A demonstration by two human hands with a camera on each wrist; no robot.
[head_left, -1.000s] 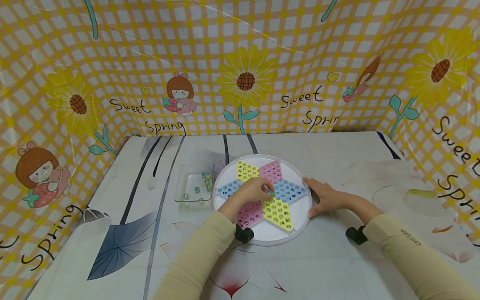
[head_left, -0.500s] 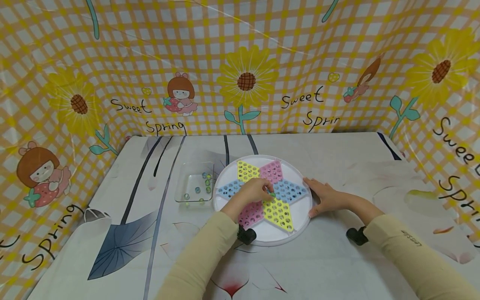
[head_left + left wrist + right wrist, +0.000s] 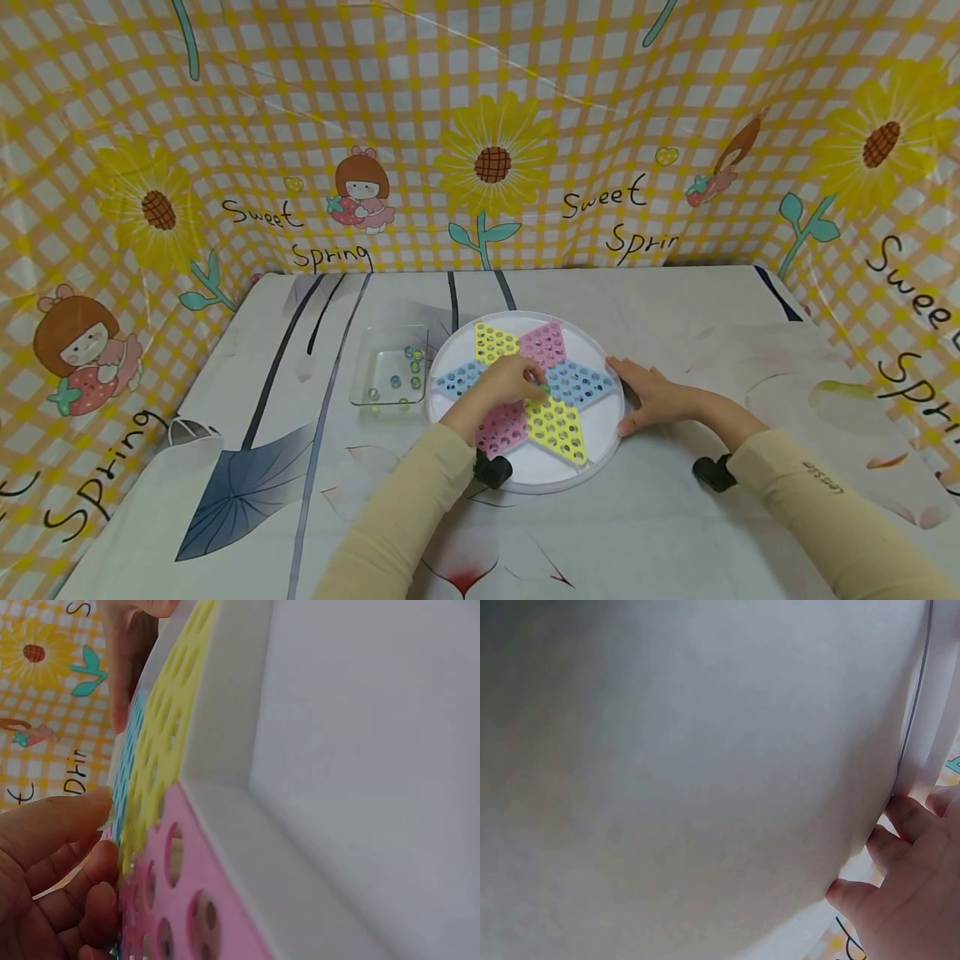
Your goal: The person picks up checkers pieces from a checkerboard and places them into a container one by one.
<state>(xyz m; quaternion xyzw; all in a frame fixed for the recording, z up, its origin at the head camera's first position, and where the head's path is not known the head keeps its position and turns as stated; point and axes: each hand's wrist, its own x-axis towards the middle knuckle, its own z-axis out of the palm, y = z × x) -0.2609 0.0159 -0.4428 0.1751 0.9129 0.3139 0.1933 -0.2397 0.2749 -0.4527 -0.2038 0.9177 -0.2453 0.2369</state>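
A round white Chinese checkers board (image 3: pixel 600 433) lies on the table, its star points made of yellow, pink and blue perforated pieces. Over the middle of the star, my left hand (image 3: pixel 504 382) has thumb and forefinger together at the holes. A small glint of a greenish glass marble (image 3: pixel 106 820) shows under the thumb tip in the left wrist view, mostly hidden by the fingers. My right hand (image 3: pixel 660 393) rests at the board's right rim, thumb and fingers spread along it. In the right wrist view, that hand's fingertips (image 3: pixel 847 891) meet the tabletop beside the rim.
Left of the board stands a clear plastic box (image 3: pixel 360 350) with several blue and green-yellow glass marbles (image 3: pixel 416 367) in it. A checked cloth (image 3: pixel 420 83) hangs as a wall behind the table (image 3: pixel 675 533) and at both sides.
Both hands keep their places, the left at the star's middle and the right at the rim. The view shifts very slightly.
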